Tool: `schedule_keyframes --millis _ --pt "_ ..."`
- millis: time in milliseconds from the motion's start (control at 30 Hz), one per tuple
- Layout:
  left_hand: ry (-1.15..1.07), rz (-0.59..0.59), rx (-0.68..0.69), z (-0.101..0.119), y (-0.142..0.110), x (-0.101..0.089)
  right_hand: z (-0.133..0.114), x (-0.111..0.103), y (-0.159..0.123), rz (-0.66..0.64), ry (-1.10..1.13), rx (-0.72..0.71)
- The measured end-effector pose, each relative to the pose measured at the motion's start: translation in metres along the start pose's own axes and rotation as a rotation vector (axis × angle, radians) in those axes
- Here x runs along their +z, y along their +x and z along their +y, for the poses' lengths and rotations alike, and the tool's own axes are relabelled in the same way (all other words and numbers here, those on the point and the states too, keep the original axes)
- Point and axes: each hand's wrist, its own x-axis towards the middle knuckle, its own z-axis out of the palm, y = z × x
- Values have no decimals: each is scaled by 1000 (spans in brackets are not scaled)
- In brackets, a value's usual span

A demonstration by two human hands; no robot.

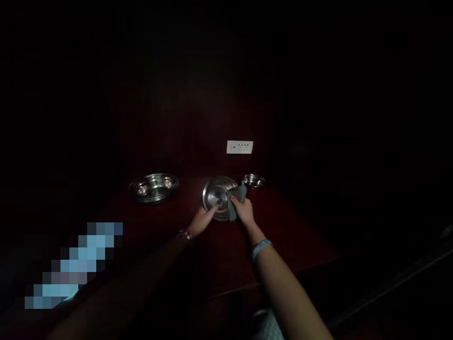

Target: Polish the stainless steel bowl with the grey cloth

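Observation:
A round steel plate [214,193] stands tilted up on a dark red table [219,255], its shiny inside facing me. My left hand [202,221] grips its lower left rim. My right hand [243,211] is closed on a grey cloth [236,200] pressed against the plate's right side. A blue band circles my right wrist.
A wide steel dish [154,187] lies flat on the table to the left. A small steel bowl [253,181] sits just behind the cloth on the right. A white socket panel [239,147] is on the wall behind. The room around is very dark.

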Motion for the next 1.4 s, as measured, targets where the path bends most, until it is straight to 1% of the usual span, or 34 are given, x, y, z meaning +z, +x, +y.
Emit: schedule_keyframes --millis 100,167,333,400,467,533,667,767,833,900,1033,1100,1233,1400 --pt "25 23 -14 2 0 2 -1 -1 -2 15 11 -20" --pt "51 29 -48 2 1 2 -1 -1 -3 24 20 -28" --pt "95 86 -101 0 2 1 -4 1 -3 42 27 -17" --pt "108 111 -117 -1 3 0 -5 1 -3 25 24 -9" --pt "129 97 -138 -2 4 -1 -6 1 -3 16 21 -8" --pt "151 116 -166 -4 4 -2 -6 1 -5 17 20 -20" --pt "181 109 -170 -3 3 -3 -6 -2 -10 32 3 -10" --pt "210 70 -168 -1 3 -4 -6 -5 -13 47 14 -9" --pt "229 55 -151 -2 3 -4 -4 -6 -14 48 38 -15" --pt "241 69 -116 -3 3 -4 -2 -6 -13 43 59 -18" --pt "209 23 -80 -6 4 -3 4 -4 -11 76 117 -13" --pt "199 2 -76 -9 5 -3 7 -3 -9 68 146 -8" --pt "189 1 -47 -12 7 -2 8 -3 -8 63 209 -17" --pt "245 -65 -102 -9 6 -2 6 -2 -9 94 212 1"
